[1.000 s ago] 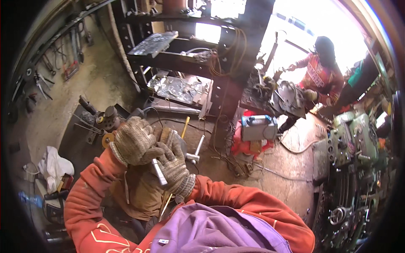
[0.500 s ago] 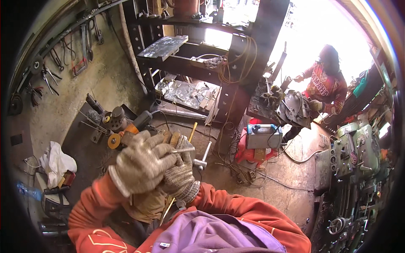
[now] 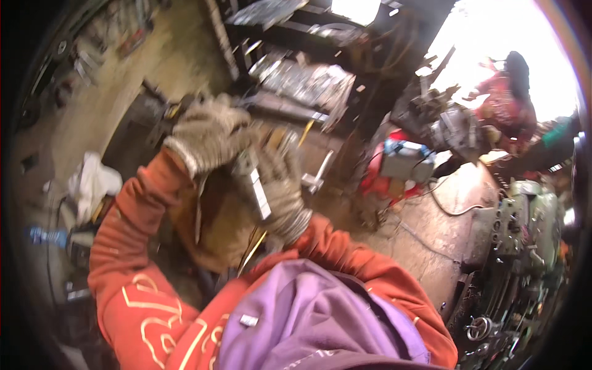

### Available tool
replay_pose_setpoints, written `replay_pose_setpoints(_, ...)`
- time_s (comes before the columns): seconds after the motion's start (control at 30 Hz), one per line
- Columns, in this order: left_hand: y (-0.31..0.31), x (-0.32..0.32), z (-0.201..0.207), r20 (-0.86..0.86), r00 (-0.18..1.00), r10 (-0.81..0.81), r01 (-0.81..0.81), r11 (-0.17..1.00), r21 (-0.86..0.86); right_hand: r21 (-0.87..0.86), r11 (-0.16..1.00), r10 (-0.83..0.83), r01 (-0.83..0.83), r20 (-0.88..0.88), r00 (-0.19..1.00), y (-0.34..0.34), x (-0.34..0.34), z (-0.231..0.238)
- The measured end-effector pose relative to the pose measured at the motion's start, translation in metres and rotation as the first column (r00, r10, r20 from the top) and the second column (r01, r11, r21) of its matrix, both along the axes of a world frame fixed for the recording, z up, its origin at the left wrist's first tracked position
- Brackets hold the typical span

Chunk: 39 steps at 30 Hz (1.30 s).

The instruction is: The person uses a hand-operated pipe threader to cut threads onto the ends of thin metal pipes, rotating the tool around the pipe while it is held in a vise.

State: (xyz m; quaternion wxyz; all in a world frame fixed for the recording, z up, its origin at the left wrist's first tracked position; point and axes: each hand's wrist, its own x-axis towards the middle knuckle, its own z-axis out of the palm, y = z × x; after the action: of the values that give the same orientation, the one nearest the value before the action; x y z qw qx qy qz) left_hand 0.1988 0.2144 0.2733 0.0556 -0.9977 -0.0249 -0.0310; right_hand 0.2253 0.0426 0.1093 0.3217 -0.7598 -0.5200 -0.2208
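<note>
Both my hands wear knitted work gloves and are blurred by motion. My right hand [image 3: 280,185] is closed on a short flat metal bar [image 3: 259,194], which lies along its palm side with bright faces. Close beside it, my left hand [image 3: 206,135] has bent fingers at the bar's upper end; whether they grip it I cannot tell. Just past the right fingers are brownish blocks [image 3: 277,139], partly hidden. A metal T-shaped handle [image 3: 320,172] sticks out to the right of my right hand.
Beyond stands a dark metal rack [image 3: 296,114] with plates. To the right, a grey-blue machine [image 3: 404,160] rests on something red, near a cable [image 3: 456,209]. Another person [image 3: 505,105] works at the back right. A green lathe [image 3: 524,228] stands far right; a white cloth [image 3: 95,182] lies left.
My view has shifted, so the scene sits differently and is blurred. The bar has turned from nearly level to steep, and my left hand has moved off the right hand's front toward its side.
</note>
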Motion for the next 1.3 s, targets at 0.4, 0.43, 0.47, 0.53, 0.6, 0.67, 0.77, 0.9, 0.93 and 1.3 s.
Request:
replay_pose_setpoints(0.4, -0.008, -0.087, -0.005, 0.061, 0.981, -0.186, 0.195, 0.892, -0.409, 0.092, 0.994, 0.069, -0.065, -0.033, 0.997, 0.001, 0.001, 0.008)
replay_pose_setpoints(0.43, -0.011, -0.074, -0.001, 0.17, 0.931, -0.324, 0.341, 0.937, -0.081, 0.083, 0.994, 0.066, -0.067, 0.015, 0.998, 0.001, 0.0, 0.006)
replay_pose_setpoints(0.47, -0.017, -0.061, 0.009, 0.126, 0.928, -0.35, 0.326, 0.929, 0.178, 0.074, 0.995, 0.061, -0.066, 0.062, 0.996, 0.001, -0.002, 0.004)
replay_pose_setpoints(0.53, -0.014, -0.041, 0.003, 0.181, 0.762, -0.621, 0.554, 0.771, 0.314, 0.031, 0.998, 0.053, -0.055, 0.066, 0.996, 0.0, -0.009, 0.011)
replay_pose_setpoints(0.6, -0.005, -0.019, 0.002, 0.031, 0.745, -0.666, 0.635, 0.723, 0.273, 0.139, 0.989, 0.046, -0.052, 0.045, 0.998, 0.003, -0.01, 0.007)
replay_pose_setpoints(0.67, -0.006, -0.004, 0.004, -0.224, 0.776, -0.59, 0.625, 0.769, 0.138, 0.119, 0.993, 0.018, -0.025, 0.056, 0.998, 0.007, -0.005, -0.001)
replay_pose_setpoints(0.77, -0.021, 0.008, 0.023, -0.381, 0.849, -0.366, 0.352, 0.93, -0.109, 0.095, 0.994, 0.041, -0.045, 0.05, 0.998, 0.003, -0.006, -0.01)
replay_pose_setpoints(0.9, -0.003, -0.005, 0.002, -0.259, 0.962, 0.079, -0.143, 0.961, -0.237, 0.124, 0.99, 0.07, -0.068, -0.012, 0.997, 0.004, -0.002, -0.007)
replay_pose_setpoints(0.93, 0.001, -0.009, -0.002, -0.101, 0.994, 0.044, -0.063, 0.979, -0.193, 0.124, 0.99, 0.072, -0.07, -0.017, 0.997, 0.004, -0.002, -0.008)
replay_pose_setpoints(1.3, -0.009, -0.019, -0.002, -0.136, 0.978, -0.16, 0.139, 0.978, -0.154, 0.129, 0.99, 0.046, -0.05, 0.032, 0.998, 0.001, -0.005, 0.001)
